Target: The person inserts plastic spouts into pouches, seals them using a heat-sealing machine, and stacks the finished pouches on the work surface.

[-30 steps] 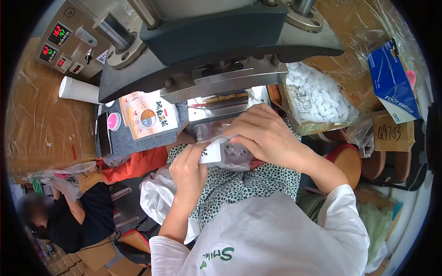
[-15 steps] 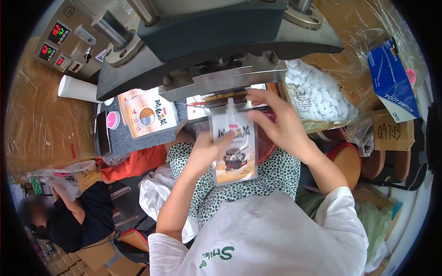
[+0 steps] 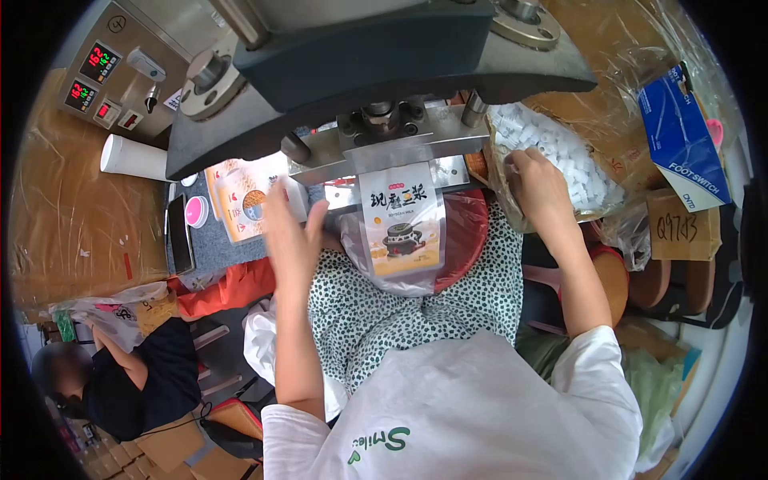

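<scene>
A printed soybean milk pouch (image 3: 404, 232) hangs at the press, its top edge under the metal sealing bar (image 3: 392, 152); the pouch's spout is hidden there. Neither of my hands touches it. My left hand (image 3: 292, 236) is beside the stack of printed pouches (image 3: 240, 212) on the left, slightly blurred, with thumb and fingers apart. Over at the right, my right hand (image 3: 544, 188) reaches into the bag of small white plastic pieces (image 3: 580, 164). Its fingers are curled, and what lies between them is hidden.
A red basin lined with clear plastic (image 3: 468, 240) sits on my lap below the press. At left are a control box (image 3: 108, 72), a white cylinder (image 3: 134, 156), a phone (image 3: 181, 232) and a pink-lidded jar (image 3: 195, 211). A blue box (image 3: 680, 136) stands right. Another person (image 3: 144, 376) works at lower left.
Both hands have let go of the pouch, which now hangs at the press. My left hand moved left to the pouch stack, my right hand right to the white pieces. The sealing bar has shifted.
</scene>
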A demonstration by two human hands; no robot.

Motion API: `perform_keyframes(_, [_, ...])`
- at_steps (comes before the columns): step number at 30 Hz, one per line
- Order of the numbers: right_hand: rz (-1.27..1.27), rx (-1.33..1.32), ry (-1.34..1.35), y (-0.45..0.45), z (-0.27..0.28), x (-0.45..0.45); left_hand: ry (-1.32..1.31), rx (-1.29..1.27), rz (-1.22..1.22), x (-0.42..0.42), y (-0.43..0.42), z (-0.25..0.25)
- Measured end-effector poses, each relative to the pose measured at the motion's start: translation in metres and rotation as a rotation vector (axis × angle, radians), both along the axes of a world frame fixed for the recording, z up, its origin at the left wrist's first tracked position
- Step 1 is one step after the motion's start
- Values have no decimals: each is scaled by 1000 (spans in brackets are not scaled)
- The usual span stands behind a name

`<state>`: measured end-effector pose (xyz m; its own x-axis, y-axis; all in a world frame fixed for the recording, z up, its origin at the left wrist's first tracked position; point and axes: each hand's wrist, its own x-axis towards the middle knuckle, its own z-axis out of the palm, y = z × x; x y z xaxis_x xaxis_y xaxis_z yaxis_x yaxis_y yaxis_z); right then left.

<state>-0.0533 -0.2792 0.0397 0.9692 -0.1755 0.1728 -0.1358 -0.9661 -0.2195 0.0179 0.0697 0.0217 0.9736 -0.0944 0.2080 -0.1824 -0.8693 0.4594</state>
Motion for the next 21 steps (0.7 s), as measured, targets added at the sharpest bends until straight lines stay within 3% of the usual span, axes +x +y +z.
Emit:
perform_keyframes(1, [3,7,12,0,0,-2,-342,439,36,-2,17,-16])
perform_keyframes(3, [19,21,26,1,3,0,-120,501,-21,-24,29,-53])
perform_keyframes(4, [3,-26,-21,4,12,-1,-132,512,-94,-34,30,-52])
perform_keyframes(6, [-37,-118,-91,13,33,-12,-204,396,-116,-41,35,-45])
perform_keyframes(9, [15,-159,-53,3,12,-6,-242,263,-94,-42,38,-41])
perform_keyframes(17, [71,78,-49,-11,7,-4,-281,200,-123,-41,46,-35])
perform_keyframes(21, [-46,190,-154,0,17,-5,-221,192,-124,-40,48,-26])
